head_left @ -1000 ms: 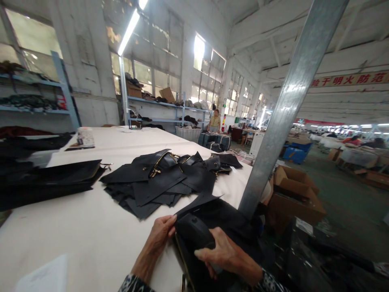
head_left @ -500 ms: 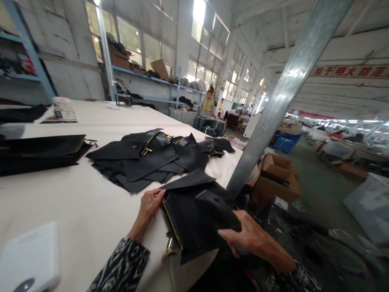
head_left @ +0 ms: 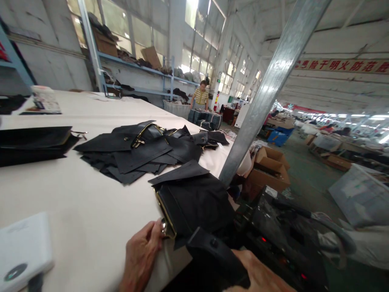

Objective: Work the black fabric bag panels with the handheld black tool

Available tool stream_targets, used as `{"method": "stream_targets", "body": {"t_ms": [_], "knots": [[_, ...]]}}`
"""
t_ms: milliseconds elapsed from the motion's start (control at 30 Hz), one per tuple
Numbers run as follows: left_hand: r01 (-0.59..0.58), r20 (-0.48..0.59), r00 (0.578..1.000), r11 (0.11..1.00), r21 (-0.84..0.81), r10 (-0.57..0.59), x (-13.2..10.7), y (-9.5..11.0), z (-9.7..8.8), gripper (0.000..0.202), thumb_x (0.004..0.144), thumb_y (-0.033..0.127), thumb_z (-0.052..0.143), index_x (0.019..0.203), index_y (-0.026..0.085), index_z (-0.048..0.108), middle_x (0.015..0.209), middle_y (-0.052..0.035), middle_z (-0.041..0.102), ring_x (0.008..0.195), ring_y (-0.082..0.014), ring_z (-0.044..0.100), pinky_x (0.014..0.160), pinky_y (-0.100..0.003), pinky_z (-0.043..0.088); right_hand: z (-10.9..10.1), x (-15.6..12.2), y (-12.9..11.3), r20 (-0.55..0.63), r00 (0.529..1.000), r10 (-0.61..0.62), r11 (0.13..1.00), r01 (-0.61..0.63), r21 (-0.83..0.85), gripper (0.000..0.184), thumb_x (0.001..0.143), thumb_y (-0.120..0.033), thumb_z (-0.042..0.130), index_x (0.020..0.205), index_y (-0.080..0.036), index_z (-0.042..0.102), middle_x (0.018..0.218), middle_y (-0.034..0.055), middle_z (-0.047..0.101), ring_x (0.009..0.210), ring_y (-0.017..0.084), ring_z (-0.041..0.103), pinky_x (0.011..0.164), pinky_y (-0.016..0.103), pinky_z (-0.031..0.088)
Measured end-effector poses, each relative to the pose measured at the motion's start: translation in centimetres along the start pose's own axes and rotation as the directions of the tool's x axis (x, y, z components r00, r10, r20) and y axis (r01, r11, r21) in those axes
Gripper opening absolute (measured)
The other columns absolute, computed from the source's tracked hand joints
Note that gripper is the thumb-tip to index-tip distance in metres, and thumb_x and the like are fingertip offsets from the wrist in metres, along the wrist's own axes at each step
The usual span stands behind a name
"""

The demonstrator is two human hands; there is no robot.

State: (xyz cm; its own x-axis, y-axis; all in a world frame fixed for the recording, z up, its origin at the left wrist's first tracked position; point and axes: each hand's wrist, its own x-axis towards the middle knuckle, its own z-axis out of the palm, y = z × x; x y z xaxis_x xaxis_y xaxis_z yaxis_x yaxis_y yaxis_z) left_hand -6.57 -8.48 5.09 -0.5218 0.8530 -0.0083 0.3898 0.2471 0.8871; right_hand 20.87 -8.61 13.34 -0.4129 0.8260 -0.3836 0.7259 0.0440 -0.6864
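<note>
A black bag piece with a gold metal frame (head_left: pixel 194 202) lies on the near right corner of the white table (head_left: pixel 91 211). My left hand (head_left: pixel 141 255) pinches the gold clasp at the frame's near end. At the bottom edge my right hand (head_left: pixel 258 275) grips a black handheld tool (head_left: pixel 215 255), held off the table's edge, just below the bag piece. Only part of that hand shows.
A heap of black cut pieces with gold frames (head_left: pixel 142 148) lies mid-table, and a flat black stack (head_left: pixel 33 144) at the left. A white device (head_left: pixel 21 247) sits near left. A slanted steel post (head_left: pixel 264 89) rises at the table's right edge; cardboard boxes (head_left: pixel 267 172) beyond. A person (head_left: pixel 199 97) stands far back.
My left hand slid from the bag piece's far corner down to the gold clasp. My right hand pulled the black tool off the piece toward me. The view tilted down.
</note>
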Motion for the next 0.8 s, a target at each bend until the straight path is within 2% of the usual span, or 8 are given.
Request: {"method": "stream_targets", "body": {"t_ms": [67, 167, 233, 367, 567, 700, 800], "knots": [[-0.018, 0.057, 0.998, 1.0, -0.018, 0.019, -0.5, -0.2, 0.5, 0.047, 0.077, 0.061, 0.04, 0.053, 0.023, 0.054, 0.045, 0.0026, 0.052, 0.05, -0.0175, 0.052, 0.055, -0.027, 0.037, 0.6, 1.1, -0.9, 0.099, 0.993, -0.059, 0.998, 0.055, 0.042, 0.033, 0.071, -0.035, 0.07, 0.1, -0.021, 0.065, 0.091, 0.0029, 0.067, 0.081, 0.021, 0.061, 0.065, 0.022, 0.047], [-0.054, 0.154, 0.986, 0.998, -0.043, 0.06, 0.2, -0.5, 0.9, 0.042, 0.074, 0.059, 0.046, 0.064, 0.022, 0.063, 0.064, -0.0008, 0.066, 0.066, -0.0213, 0.059, 0.065, -0.028, 0.04, 1.3, 2.5, -2.2, 0.205, 0.972, -0.115, 0.99, 0.094, 0.107, 0.021, 0.076, -0.032, 0.065, 0.091, -0.017, 0.065, 0.065, -0.0026, 0.06, 0.056, 0.012, 0.055, 0.048, 0.018, 0.038], [-0.088, 0.229, 0.969, 0.996, -0.015, 0.089, 1.0, -0.6, 0.8, 0.041, 0.073, 0.057, 0.047, 0.061, 0.021, 0.063, 0.067, -0.0025, 0.067, 0.069, -0.023, 0.059, 0.066, -0.029, 0.039, 1.5, 3.0, -2.9, 0.222, 0.965, -0.139, 0.984, 0.109, 0.142, 0.021, 0.076, -0.03, 0.064, 0.092, -0.017, 0.064, 0.062, -0.0044, 0.058, 0.052, 0.01, 0.052, 0.044, 0.016, 0.034], [-0.092, 0.353, 0.931, 0.996, -0.016, 0.092, 2.0, -0.8, 0.4, 0.047, 0.074, 0.057, 0.043, 0.056, 0.018, 0.06, 0.057, -0.0031, 0.06, 0.063, -0.0227, 0.056, 0.059, -0.029, 0.035, 1.3, 2.8, -3.4, 0.21, 0.964, -0.162, 0.973, 0.12, 0.196, 0.017, 0.075, -0.025, 0.064, 0.089, -0.016, 0.061, 0.06, -0.005, 0.057, 0.05, 0.009, 0.052, 0.041, 0.015, 0.032], [-0.087, 0.341, 0.936, 0.996, 0.004, 0.08, 2.0, -0.8, 0.4, 0.049, 0.073, 0.059, 0.043, 0.054, 0.017, 0.06, 0.055, -0.004, 0.059, 0.062, -0.0229, 0.055, 0.059, -0.029, 0.034, -0.2, 1.4, -1.5, 0.069, 0.991, -0.118, 0.988, 0.109, 0.113, 0.011, 0.08, -0.026, 0.058, 0.085, -0.016, 0.059, 0.052, -0.0058, 0.053, 0.044, 0.009, 0.049, 0.042, 0.016, 0.034], [-0.093, 0.328, 0.941, 0.996, 0.003, 0.087, 1.9, -1.2, 0.6, 0.048, 0.073, 0.059, 0.044, 0.054, 0.018, 0.06, 0.054, -0.0026, 0.056, 0.062, -0.0219, 0.054, 0.058, -0.029, 0.033, 0.1, 1.0, -0.7, 0.089, 0.992, -0.093, 0.992, 0.084, 0.099, 0.019, 0.077, -0.031, 0.062, 0.09, -0.016, 0.062, 0.065, -0.002, 0.06, 0.052, 0.011, 0.053, 0.045, 0.017, 0.037], [-0.092, 0.33, 0.939, 0.995, -0.035, 0.098, 1.8, -1.2, 0.6, 0.048, 0.072, 0.059, 0.046, 0.054, 0.017, 0.061, 0.052, -0.0019, 0.055, 0.059, -0.0205, 0.052, 0.057, -0.028, 0.033, 1.2, 1.9, -1.3, 0.144, 0.982, -0.123, 0.989, 0.109, 0.098, 0.022, 0.075, -0.032, 0.065, 0.091, -0.016, 0.063, 0.068, -0.0021, 0.059, 0.053, 0.01, 0.052, 0.046, 0.017, 0.036]]}}
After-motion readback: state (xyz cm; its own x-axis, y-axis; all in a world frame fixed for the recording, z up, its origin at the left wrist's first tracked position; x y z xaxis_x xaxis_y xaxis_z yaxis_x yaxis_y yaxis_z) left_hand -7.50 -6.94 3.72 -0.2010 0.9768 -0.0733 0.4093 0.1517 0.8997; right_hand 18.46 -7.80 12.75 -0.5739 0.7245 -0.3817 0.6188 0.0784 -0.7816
